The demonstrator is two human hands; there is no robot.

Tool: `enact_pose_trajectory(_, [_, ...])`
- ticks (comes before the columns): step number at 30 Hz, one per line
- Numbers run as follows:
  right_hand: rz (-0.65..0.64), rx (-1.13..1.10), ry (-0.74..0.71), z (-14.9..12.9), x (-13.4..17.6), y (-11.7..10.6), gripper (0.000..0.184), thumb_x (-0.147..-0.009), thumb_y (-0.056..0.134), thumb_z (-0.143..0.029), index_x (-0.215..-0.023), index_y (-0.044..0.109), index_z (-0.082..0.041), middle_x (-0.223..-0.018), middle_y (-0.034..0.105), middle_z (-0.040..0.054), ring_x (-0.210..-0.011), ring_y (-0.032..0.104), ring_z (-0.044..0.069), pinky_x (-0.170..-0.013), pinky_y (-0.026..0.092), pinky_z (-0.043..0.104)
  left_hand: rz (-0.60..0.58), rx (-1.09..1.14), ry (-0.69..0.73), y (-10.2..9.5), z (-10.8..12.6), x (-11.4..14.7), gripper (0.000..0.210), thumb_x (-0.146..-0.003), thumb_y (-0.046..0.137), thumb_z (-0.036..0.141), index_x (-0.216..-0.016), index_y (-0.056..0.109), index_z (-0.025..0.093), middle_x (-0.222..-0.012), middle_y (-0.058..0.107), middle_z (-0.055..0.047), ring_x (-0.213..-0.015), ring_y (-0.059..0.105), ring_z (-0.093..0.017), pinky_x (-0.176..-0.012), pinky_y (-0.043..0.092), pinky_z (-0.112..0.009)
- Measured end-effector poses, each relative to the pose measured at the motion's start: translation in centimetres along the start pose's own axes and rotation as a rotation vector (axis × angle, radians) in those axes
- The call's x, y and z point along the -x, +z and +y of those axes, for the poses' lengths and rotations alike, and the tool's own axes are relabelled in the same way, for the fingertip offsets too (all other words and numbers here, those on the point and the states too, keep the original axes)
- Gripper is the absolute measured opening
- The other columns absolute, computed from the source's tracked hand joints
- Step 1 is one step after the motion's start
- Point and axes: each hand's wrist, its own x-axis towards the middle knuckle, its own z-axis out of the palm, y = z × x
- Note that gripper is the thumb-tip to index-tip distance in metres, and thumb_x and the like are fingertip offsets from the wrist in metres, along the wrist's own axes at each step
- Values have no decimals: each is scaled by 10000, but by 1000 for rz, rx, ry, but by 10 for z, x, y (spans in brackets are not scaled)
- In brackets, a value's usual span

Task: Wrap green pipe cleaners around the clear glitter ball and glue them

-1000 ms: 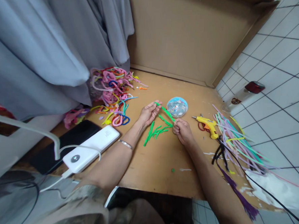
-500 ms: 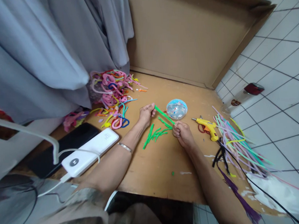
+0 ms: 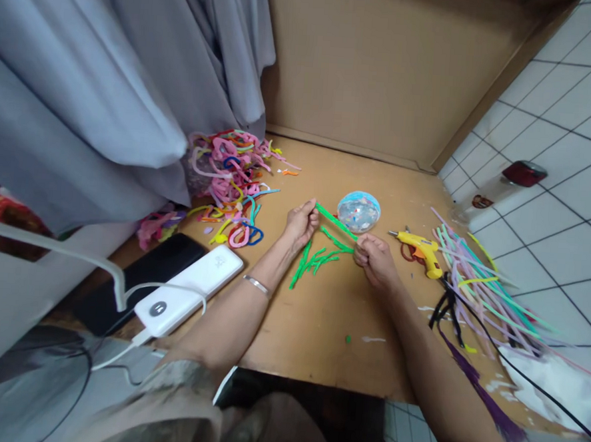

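Note:
A green pipe cleaner is stretched between my two hands above the table. My left hand pinches its far left end with closed fingers. The other end is in my right hand, which is closed like a fist; another green stem runs out from beside it toward the left. Below and between the hands lie several twisted green pipe cleaner pieces, some branched. Just behind the stretched strand stands a round clear bowl with a blue rim, holding small bits.
A yellow glue gun lies right of my right hand, near a bundle of pastel pipe cleaners. At left are a tangled pile of colourful pipe cleaners, a white power bank and a black phone. A cardboard panel stands behind.
The view has shifted slightly, so everything sits a little further right. Both hands keep hold of the green pipe cleaner, still stretched between them.

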Motion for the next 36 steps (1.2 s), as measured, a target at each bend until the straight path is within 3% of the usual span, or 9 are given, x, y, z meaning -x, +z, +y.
enact_pose_trajectory(10, [-25, -42, 40, -3, -3, -17, 247, -633, 596, -214, -515, 379, -204, -467, 285, -90, -391, 262, 31, -396, 174, 187, -180, -151, 118, -6, -5, -1, 273, -688, 813, 319, -786, 653, 121, -561, 520, 60, -439, 416, -15, -425, 298, -147])
enact_pose_trajectory(22, [-30, -72, 56, -8, -2, -17, 218, -620, 580, -169, -502, 399, -197, -461, 295, -84, -383, 263, 32, -385, 172, 181, -110, -413, 295, -8, -8, -8, 76, -765, 574, 200, -830, 597, 170, -531, 472, 71, -442, 362, -45, -454, 253, -174])
enact_pose_trajectory(31, [-35, -63, 61, -7, -3, -20, 254, -627, 599, -215, -508, 375, -208, -465, 291, -88, -382, 253, 34, -384, 169, 180, -153, -453, 382, -13, -9, -11, 174, -673, 521, 169, -844, 535, 191, -544, 462, 74, -467, 365, -80, -495, 271, -206])
enact_pose_trajectory(36, [-50, -33, 49, -7, -2, -18, 254, -642, 591, -220, -536, 360, -213, -468, 283, -93, -386, 242, 34, -394, 168, 177, -98, -489, 491, -14, -8, -15, 234, -641, 523, 124, -827, 418, 221, -566, 475, 85, -519, 413, -90, -558, 312, -210])
